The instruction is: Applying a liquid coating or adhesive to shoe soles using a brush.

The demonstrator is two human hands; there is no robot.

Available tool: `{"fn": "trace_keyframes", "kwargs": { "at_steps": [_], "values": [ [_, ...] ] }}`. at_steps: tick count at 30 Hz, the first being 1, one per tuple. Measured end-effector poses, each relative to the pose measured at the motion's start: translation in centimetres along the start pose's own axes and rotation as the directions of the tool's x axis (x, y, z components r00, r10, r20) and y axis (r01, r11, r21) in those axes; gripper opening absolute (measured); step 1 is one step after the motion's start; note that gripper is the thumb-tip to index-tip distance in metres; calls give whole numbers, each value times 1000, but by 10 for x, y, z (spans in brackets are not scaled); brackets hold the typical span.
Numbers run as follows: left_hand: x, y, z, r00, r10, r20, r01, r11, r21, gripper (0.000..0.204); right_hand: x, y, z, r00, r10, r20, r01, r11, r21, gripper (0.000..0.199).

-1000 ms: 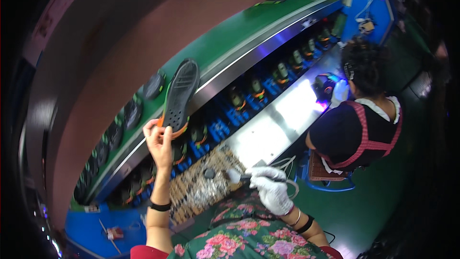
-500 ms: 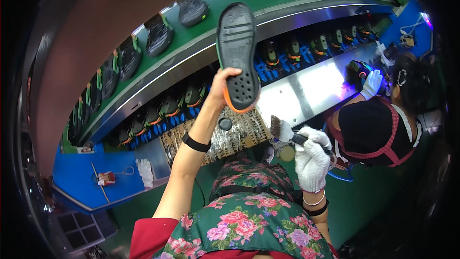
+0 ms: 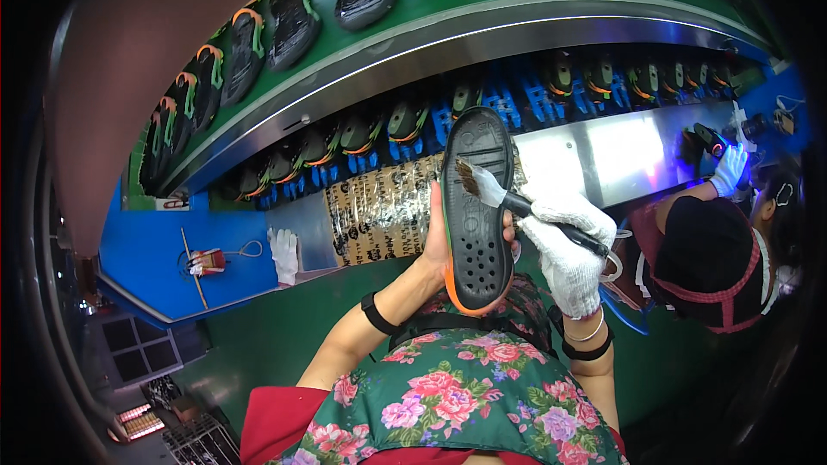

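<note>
My left hand [image 3: 437, 241] grips a black shoe sole with an orange rim [image 3: 475, 207], held upright with its patterned face toward me. My right hand [image 3: 568, 245], in a white knit glove, holds a black-handled brush [image 3: 508, 198] whose bristles touch the upper part of the sole. A black band sits on my left wrist. Below the hands is my floral apron.
A green conveyor [image 3: 517, 9] carries several black soles across the top. Under it a row of soles stands on blue holders [image 3: 413, 133]. A printed sheet [image 3: 383, 211] lies on the bench. A white glove [image 3: 282, 254] lies at the left. A co-worker [image 3: 715, 250] works at the right.
My left hand brought the sole down from overhead to chest height. My right hand rose with the brush and set its bristles on the sole.
</note>
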State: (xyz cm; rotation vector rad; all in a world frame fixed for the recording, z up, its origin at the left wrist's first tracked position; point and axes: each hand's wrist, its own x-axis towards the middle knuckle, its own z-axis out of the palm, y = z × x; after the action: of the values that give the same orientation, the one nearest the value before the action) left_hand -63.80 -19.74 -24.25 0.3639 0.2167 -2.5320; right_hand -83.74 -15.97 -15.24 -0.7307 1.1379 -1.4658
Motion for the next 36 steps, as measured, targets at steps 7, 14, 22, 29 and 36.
{"fn": "trace_keyframes", "kwargs": {
  "at_steps": [7, 14, 22, 29, 36],
  "values": [
    [-20, 7, 23, 937, 178, -299, -124, 973, 192, 112, 10, 11, 20, 891, -405, 205, 452, 836, -311, 25],
    [-18, 9, 28, 978, 198, -63, -196, 980, 35, 104, 17, 12, 26, 736, -553, 389, 673, 538, -508, 29],
    [-17, -20, 39, 924, 328, -195, -149, 781, 607, 115, 16, 10, 26, 733, -574, 365, 662, 478, -578, 33],
    [-9, -12, 12, 959, 190, 208, -193, 981, -6, 122, 7, 11, 28, 743, -544, 391, 662, 510, -550, 37],
    [-15, -18, 1, 924, 291, -249, -65, 759, 648, 125, 0, 9, 26, 763, -470, 443, 646, 530, -550, 37]
  ]
}}
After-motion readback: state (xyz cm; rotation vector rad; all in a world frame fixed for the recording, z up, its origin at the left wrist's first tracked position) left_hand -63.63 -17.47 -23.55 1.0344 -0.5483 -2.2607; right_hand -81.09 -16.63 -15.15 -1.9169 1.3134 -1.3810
